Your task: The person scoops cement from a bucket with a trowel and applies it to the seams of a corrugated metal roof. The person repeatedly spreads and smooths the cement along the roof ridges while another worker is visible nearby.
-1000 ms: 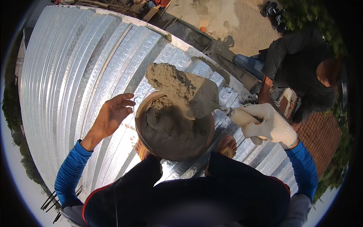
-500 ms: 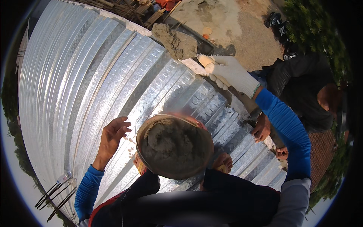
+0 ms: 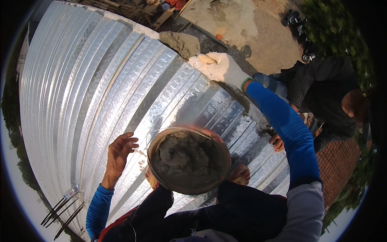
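"Now, where's my trowel (image 3: 189,43)?"
"Beyond the mortar bucket (image 3: 190,191)! My gloved right hand (image 3: 221,68) clenches the trowel's handle (image 3: 207,59), presumably steadying its loaded blade (image 3: 193,41)."
"And my left hand (image 3: 119,155)?"
"Left of the bucket, loosely spread, empty."

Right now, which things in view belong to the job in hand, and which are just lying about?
In the job:
- trowel in the gloved right hand
- bucket
- mortar in bucket and on trowel

Apparently lying about:
- wood pieces
- small orange object
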The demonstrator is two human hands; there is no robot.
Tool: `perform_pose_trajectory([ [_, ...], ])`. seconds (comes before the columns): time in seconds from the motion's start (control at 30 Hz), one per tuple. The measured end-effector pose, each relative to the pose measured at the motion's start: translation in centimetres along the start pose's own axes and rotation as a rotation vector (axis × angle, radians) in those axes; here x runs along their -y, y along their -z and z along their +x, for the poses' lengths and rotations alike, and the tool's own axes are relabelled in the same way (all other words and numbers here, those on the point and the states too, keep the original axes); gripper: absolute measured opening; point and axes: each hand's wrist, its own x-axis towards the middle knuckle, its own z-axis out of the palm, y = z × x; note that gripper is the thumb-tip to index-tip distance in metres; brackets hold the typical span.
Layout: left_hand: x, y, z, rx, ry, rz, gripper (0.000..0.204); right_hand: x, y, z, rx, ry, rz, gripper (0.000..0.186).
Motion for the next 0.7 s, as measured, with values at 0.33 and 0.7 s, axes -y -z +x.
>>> perform_pose_trajectory([
  [0.33, 0.1, 0.1, -0.2, -0.021, 0.069, -0.021, 0.047, 2.3, -7.3, -1.9, -0.027, -0.085, -0.574, 0.063],
  [0.7, -0.4, -0.6, 0.4, 0.026, 0.045, -0.032, 0.038, 3.5, -9.2, -2.2, 0.040, -0.042, -0.573, 0.064],
])
